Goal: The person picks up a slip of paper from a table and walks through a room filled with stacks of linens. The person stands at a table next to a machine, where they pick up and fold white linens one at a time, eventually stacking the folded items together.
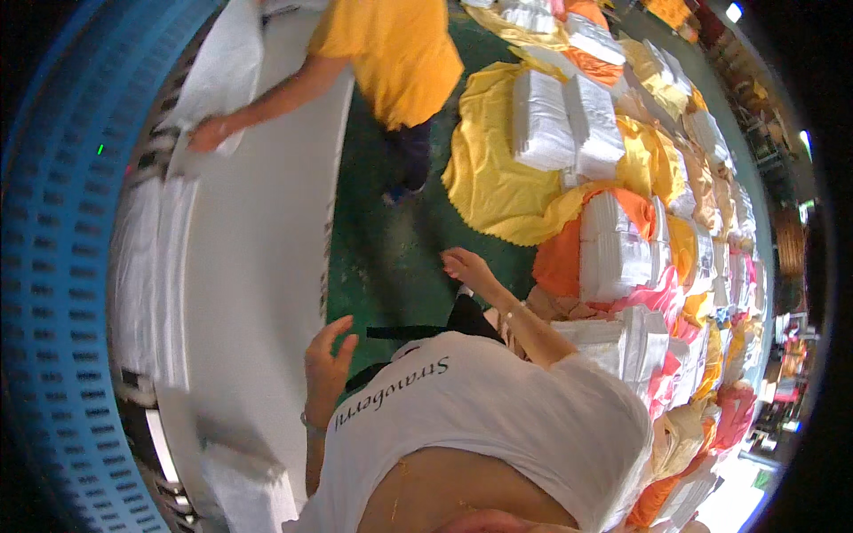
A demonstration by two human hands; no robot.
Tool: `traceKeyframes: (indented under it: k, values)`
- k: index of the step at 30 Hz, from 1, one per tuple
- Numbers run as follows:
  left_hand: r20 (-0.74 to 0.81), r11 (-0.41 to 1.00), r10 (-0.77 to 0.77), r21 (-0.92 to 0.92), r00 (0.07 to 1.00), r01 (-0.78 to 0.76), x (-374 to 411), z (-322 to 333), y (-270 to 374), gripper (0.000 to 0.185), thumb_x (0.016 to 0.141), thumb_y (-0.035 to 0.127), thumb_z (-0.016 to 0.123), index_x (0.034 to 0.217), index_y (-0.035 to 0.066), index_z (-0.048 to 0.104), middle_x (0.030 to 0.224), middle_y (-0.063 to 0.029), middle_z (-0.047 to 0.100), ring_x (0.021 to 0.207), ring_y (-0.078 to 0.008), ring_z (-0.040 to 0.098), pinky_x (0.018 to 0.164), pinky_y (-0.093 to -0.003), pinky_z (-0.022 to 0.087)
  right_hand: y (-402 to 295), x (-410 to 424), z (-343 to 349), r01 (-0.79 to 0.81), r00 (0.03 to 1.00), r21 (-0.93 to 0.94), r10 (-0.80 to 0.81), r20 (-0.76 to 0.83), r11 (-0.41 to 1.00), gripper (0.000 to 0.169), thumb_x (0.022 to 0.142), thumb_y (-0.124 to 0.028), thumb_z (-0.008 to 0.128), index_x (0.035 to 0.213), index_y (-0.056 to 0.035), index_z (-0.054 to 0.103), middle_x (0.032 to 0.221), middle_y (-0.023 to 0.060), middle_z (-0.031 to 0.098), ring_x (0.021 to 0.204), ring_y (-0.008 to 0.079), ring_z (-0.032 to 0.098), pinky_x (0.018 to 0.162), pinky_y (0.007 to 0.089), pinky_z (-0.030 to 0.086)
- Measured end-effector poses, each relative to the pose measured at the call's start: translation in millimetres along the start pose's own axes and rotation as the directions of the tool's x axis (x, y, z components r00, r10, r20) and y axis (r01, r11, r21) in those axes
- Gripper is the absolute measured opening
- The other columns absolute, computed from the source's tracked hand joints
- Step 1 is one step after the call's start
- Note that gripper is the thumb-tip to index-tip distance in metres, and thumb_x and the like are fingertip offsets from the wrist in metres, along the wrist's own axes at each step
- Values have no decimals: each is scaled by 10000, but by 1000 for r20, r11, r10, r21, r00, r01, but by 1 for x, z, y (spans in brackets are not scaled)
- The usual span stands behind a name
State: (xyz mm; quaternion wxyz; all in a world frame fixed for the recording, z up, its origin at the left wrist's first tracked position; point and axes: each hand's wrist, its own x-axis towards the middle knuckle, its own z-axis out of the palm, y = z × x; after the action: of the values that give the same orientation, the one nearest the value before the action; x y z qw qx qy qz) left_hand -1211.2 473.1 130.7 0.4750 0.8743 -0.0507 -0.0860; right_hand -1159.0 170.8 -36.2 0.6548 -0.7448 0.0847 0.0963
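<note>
My left hand (328, 365) is raised beside the edge of a long white table (260, 220), its fingers apart and nothing in them. My right hand (468, 270) hangs over the green floor (400, 266) with loosely bent fingers, and I see no object in it. To its right stand stacks of folded white cloth (613, 250) with orange and yellow cloths around them. A stack of long white cloth (152, 280) lies along the table's far side. Nearer to me on the table is a blurred white stack (250, 490).
A co-worker in an orange-yellow shirt (400, 60) stands ahead, one hand (210, 133) at white material (223, 73) on the table. A yellow cloth (493, 166) spreads beside the aisle. Many wrapped bundles (700, 173) fill the right side. Blue perforated plastic (53, 280) borders the left.
</note>
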Motion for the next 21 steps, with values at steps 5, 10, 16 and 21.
traceKeyframes:
  k: [5,10,16,21]
  values:
    - [466,911,237,198,852,-362,161,108,62,350,789,210,559,1097,47,525,1055,-137,562,959,-288,529,823,-365,403,33,13,-160,-349,884,265,410,-224,899,233,853,-245,487,885,-22,547,689,29,547,580,93,488,515,224,404]
    - [574,890,331,74,749,-450,292,191,146,356,777,215,554,1080,29,529,1047,-153,561,949,-304,529,831,-362,404,-4,78,-271,-326,860,406,446,-247,854,262,857,-278,462,907,-37,551,713,34,571,609,107,529,553,220,421]
    - [716,968,219,-75,663,-238,428,264,188,362,787,204,553,1085,1,521,1056,-160,561,967,-279,536,835,-324,409,-67,270,-338,-153,959,386,230,-163,910,267,862,-278,471,963,-49,566,751,33,579,668,105,552,633,211,440]
    - [807,857,74,-352,586,377,558,321,198,381,840,195,520,1175,22,460,1092,-118,542,993,-211,525,854,-320,406,-106,476,-397,-99,984,24,94,151,995,324,864,-310,461,936,-9,557,760,79,594,704,124,566,647,250,446]
